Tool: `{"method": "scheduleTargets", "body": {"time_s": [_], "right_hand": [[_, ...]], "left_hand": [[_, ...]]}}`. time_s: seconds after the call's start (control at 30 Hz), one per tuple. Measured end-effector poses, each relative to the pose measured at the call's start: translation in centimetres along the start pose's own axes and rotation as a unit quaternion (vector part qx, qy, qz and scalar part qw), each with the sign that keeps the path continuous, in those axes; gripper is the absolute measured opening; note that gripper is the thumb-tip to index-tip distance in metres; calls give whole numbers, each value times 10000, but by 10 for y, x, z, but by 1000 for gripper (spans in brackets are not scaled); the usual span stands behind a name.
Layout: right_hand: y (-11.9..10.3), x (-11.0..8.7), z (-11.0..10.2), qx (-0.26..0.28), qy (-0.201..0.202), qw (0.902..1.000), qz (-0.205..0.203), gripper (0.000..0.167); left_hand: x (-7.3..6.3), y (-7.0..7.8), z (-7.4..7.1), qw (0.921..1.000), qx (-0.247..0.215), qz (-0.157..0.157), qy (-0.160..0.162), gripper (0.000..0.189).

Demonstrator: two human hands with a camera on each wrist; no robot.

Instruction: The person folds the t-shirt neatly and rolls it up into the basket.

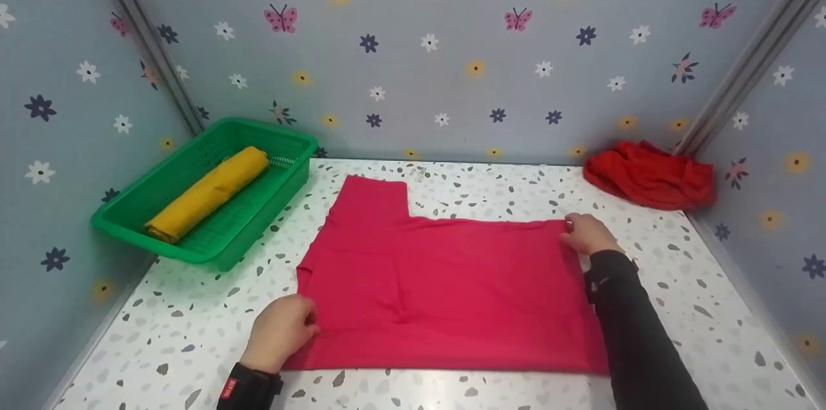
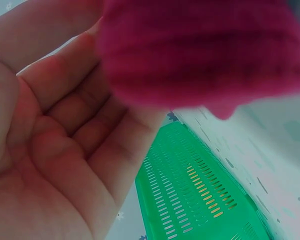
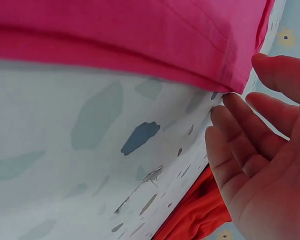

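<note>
A pink T-shirt [image 1: 477,281], folded lengthwise, lies flat on the speckled tabletop, one sleeve [image 1: 377,197] sticking out at its far left. My left hand [image 1: 281,329] pinches the shirt's near left edge; in the left wrist view a blurred pink fold [image 2: 205,60] meets the thumb and index finger, and the other fingers curl below. At the far right corner of the shirt is my right hand [image 1: 590,234]. The right wrist view shows its fingers [image 3: 245,145] loosely bent, fingertips right at the stitched hem corner [image 3: 235,82], the thumb apart from them.
A green plastic basket [image 1: 293,168] stands at the back left, with a rolled yellow cloth [image 1: 210,194] inside. A crumpled red cloth [image 1: 652,174] lies in the back right corner. Flower-patterned panels [image 1: 445,61] enclose the speckled table [image 1: 213,339] at the back and both sides.
</note>
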State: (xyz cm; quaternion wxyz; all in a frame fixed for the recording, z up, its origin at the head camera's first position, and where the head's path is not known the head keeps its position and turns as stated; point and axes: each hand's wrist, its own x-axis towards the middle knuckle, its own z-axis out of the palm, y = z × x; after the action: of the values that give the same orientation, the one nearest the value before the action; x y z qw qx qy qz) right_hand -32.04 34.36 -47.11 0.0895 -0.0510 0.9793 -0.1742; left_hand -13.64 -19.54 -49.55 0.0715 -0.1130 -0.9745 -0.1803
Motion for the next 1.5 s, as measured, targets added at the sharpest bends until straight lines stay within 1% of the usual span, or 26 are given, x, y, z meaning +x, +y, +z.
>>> {"method": "scheduleTargets", "body": {"time_s": [0.1,0.2,0.37,0.53,0.77,0.9,1.0,1.07,1.13,1.2,1.27,1.37,1.5], "right_hand": [[-1,0,1,-202,72,9997,-94,41],[0,1,4,-357,139,9992,-114,35],[1,1,8,-412,224,9989,-85,37],[-1,0,10,-352,380,9986,45,33],[-3,0,13,-163,600,9975,346,25],[-2,0,15,-201,665,9970,351,18],[0,1,17,-237,690,9968,315,14],[0,1,18,-222,695,9970,269,12],[0,1,18,-190,744,9968,221,11],[1,0,17,-130,795,9966,153,11],[1,0,16,-50,852,9963,92,11],[0,-2,14,76,896,9959,-18,11],[-1,-6,11,290,825,9961,-138,12]], "left_hand": [[1,0,0,10000,5,-57,-60,29],[1,0,0,9999,-9,-108,-93,29],[0,-1,0,9999,-23,-88,-46,31],[0,-1,1,10000,-21,-59,-30,31],[-1,0,1,10000,-28,-52,-4,31],[-1,0,1,10000,-26,-34,23,31],[0,0,0,9999,-21,-90,-61,31],[2,0,-3,9996,-12,-167,-206,30],[6,0,-6,9989,-27,-264,-393,29],[13,1,-10,9981,-40,-285,-545,28],[21,3,-14,9979,-57,-255,-599,27],[38,6,-20,9986,-29,-148,-510,24],[68,10,-28,9993,22,-75,-369,19]]}}
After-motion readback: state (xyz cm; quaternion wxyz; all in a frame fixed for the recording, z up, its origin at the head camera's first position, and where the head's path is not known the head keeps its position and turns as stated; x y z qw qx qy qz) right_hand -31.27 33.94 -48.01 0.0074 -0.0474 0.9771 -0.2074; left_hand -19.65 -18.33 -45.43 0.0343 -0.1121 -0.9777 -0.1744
